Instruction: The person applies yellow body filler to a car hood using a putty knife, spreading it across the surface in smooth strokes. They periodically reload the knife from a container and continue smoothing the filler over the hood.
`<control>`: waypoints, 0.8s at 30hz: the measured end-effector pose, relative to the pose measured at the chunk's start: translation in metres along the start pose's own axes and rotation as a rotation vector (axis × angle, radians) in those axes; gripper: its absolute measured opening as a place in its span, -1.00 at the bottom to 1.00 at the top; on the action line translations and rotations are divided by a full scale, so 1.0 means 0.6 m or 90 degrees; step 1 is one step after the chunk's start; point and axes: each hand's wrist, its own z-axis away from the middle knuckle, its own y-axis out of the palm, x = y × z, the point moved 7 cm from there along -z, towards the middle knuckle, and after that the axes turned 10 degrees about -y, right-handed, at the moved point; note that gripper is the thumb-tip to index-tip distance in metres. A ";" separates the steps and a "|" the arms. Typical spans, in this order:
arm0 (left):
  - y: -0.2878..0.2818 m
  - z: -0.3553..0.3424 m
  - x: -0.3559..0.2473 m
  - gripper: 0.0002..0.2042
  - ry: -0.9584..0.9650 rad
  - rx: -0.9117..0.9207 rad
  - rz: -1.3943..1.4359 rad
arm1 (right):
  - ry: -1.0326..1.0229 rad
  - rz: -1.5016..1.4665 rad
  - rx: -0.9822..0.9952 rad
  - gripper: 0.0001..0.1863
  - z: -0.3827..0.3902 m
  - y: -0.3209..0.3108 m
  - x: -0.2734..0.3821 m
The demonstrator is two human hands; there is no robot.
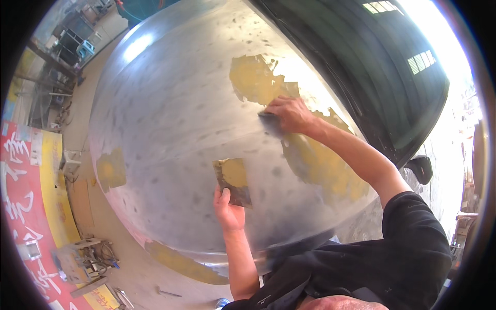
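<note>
My left hand (228, 212) grips a flat, dark rectangular putty board (238, 195) from its lower edge, thumb on top. A mound of yellow body filler (233, 171) covers its upper part. Farther right, over the bare-metal car hood (170, 103), my right hand (290, 112) is closed on a dark spreader (269, 122), which looks slightly blurred against the metal. One yellow filler patch (261, 80) lies just beyond this hand, and another filler patch (328, 165) spreads below my right forearm. The spreader's working edge cannot be made out clearly.
The windshield (367, 67) borders the hood at the upper right, with a side mirror (420, 169) below it. Filler also marks the hood's left edge (111, 170). Red and yellow signboards (26, 206) and metal parts (90, 258) stand at the left; a blue stool (85, 49) is farther off.
</note>
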 end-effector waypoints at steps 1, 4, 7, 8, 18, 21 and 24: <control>0.001 0.001 0.000 -0.55 0.003 -0.008 -0.002 | 0.006 0.010 0.018 -0.49 0.013 -0.006 0.011; -0.002 0.002 0.001 -0.55 0.011 0.000 0.002 | 0.026 0.007 0.070 -0.50 0.049 -0.028 0.010; 0.003 -0.003 0.000 -0.54 0.005 0.007 0.009 | 0.119 0.009 -0.047 -0.49 0.066 -0.055 -0.076; 0.004 -0.001 -0.001 -0.54 0.001 0.004 0.009 | 0.160 0.034 -0.085 -0.47 0.058 -0.064 -0.099; 0.001 -0.006 0.002 -0.55 -0.001 0.008 0.013 | 0.110 0.076 -0.142 -0.50 -0.045 -0.027 -0.124; -0.002 0.005 0.000 -0.55 -0.011 -0.020 0.002 | 0.156 0.070 -0.118 -0.45 -0.016 0.001 -0.110; 0.002 0.003 -0.005 -0.56 -0.006 -0.014 -0.005 | 0.089 0.072 -0.113 -0.44 0.021 -0.008 -0.090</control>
